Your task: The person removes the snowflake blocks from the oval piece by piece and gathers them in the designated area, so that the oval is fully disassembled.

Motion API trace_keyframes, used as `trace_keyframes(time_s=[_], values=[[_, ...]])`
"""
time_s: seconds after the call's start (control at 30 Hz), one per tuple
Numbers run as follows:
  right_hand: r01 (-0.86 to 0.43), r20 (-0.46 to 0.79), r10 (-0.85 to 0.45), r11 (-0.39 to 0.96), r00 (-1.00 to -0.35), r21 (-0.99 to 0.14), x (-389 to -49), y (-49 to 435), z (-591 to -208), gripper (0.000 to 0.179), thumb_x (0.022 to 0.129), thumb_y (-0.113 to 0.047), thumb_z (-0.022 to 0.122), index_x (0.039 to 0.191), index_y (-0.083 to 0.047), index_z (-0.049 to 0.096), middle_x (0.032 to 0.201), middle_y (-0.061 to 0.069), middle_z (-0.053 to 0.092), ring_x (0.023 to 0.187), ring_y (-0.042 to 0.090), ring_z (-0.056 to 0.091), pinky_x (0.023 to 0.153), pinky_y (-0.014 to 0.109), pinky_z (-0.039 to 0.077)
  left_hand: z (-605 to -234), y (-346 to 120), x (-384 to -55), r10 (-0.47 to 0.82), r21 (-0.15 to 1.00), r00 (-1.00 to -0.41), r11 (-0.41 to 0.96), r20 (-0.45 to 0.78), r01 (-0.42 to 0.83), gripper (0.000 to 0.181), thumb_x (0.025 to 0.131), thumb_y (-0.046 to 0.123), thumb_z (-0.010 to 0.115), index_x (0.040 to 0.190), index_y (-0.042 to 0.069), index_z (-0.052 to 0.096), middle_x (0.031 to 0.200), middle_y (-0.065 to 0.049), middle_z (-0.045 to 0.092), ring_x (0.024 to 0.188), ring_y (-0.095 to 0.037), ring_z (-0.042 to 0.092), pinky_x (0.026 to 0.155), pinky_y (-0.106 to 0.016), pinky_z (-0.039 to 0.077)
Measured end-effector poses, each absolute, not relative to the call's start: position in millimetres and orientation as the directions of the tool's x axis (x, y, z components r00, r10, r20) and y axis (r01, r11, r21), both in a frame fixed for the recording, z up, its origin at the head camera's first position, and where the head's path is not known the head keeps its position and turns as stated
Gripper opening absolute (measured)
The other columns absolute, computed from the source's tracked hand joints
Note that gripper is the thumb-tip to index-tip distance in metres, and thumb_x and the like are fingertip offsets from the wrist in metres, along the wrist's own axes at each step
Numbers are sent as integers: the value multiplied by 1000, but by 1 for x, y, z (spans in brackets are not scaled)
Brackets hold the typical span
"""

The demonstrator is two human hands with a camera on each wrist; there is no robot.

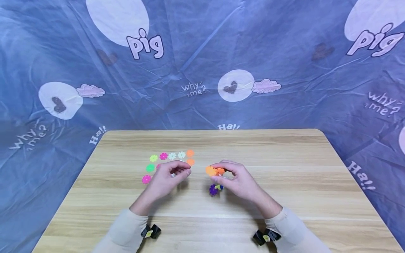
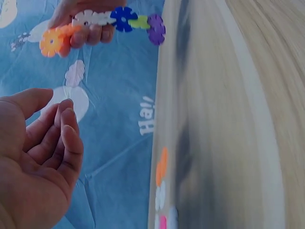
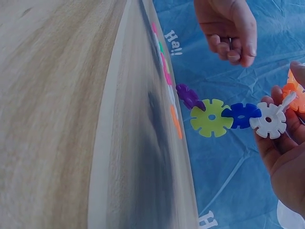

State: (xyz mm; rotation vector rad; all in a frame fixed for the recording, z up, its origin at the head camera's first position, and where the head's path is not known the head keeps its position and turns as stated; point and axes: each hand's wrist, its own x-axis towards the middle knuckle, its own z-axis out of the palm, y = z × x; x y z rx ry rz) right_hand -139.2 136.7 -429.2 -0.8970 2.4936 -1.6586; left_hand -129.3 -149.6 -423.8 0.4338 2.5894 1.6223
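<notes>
My right hand (image 1: 238, 178) holds a chain of slotted plastic flower discs above the table, its fingers and thumb gripping the orange end. From the orange discs (image 1: 210, 170) the chain runs through a white disc (image 3: 261, 126), a blue disc (image 3: 234, 121) and a yellow-green disc (image 3: 204, 125) to a purple disc (image 3: 188, 96) at the far end. The discs are joined edge to edge by their slots. To the left, apart from the chain, my left hand (image 1: 169, 179) hovers over the table with loosely bent fingers and nothing visible in them.
Several loose flower discs lie flat on the wooden table (image 1: 284, 154) behind and left of my left hand, among them an orange disc (image 1: 190, 153), a green disc (image 1: 150, 168) and a pink disc (image 1: 146, 179). A blue printed cloth (image 1: 196, 63) hangs behind the table.
</notes>
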Motion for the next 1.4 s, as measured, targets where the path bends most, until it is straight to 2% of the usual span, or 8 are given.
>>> trace_keyframes(time_s=[0.13, 0.3, 0.53, 0.77, 1.07, 1.3, 1.4], values=[[-446, 289, -469, 267, -834, -854, -140, 136, -429, 29, 97, -14, 81, 125, -12, 79, 115, 0, 78, 103, 10, 70, 93, 32, 60, -421, -140, -129, 293, 892, -946, 379, 135, 245, 16, 99, 12, 77, 112, 2, 79, 103, -9, 79, 85, -7, 66, 71, -25, 55], [-442, 286, -476, 258, -832, -859, -139, 134, -430, 29, 97, -15, 81, 126, -13, 78, 116, -1, 78, 104, 10, 70, 94, 34, 60, -417, -129, -128, 316, 890, -936, 366, 157, 273, 13, 100, 13, 76, 110, 7, 80, 102, -6, 79, 84, -8, 66, 70, -27, 56], [-453, 300, -481, 241, -824, -858, -139, 133, -432, 29, 97, -14, 80, 126, -13, 78, 115, 0, 78, 101, 10, 69, 91, 33, 60, -417, -123, -127, 323, 897, -934, 352, 153, 268, 17, 102, 15, 75, 113, 3, 79, 101, -6, 79, 85, -6, 66, 71, -27, 55], [-455, 300, -482, 243, -823, -857, -138, 132, -432, 28, 98, -14, 80, 126, -13, 78, 114, -1, 78, 101, 10, 69, 92, 33, 59, -416, -121, -126, 329, 901, -931, 338, 159, 273, 14, 102, 16, 75, 111, 8, 80, 101, -6, 79, 85, -9, 66, 70, -26, 55], [-446, 281, -483, 269, -829, -854, -137, 130, -432, 28, 97, -16, 82, 125, -14, 79, 114, -3, 78, 103, 10, 69, 95, 29, 58, -418, -118, -125, 345, 903, -928, 339, 142, 265, 15, 104, 18, 72, 111, 8, 80, 93, -4, 76, 80, -10, 63, 64, -23, 53], [-441, 267, -485, 289, -833, -850, -138, 128, -433, 30, 97, -20, 82, 127, -17, 78, 116, -6, 78, 108, 10, 70, 102, 32, 58, -417, -115, -124, 356, 910, -929, 342, 105, 234, 15, 103, 18, 72, 109, 6, 79, 94, -10, 78, 80, -10, 65, 64, -23, 53], [-434, 263, -484, 285, -835, -855, -138, 128, -434, 30, 97, -21, 83, 127, -17, 78, 116, -6, 77, 107, 11, 69, 101, 33, 58, -417, -113, -124, 340, 918, -937, 345, 74, 197, 15, 103, 17, 71, 106, 5, 79, 92, -12, 78, 77, -10, 64, 65, -22, 53]])
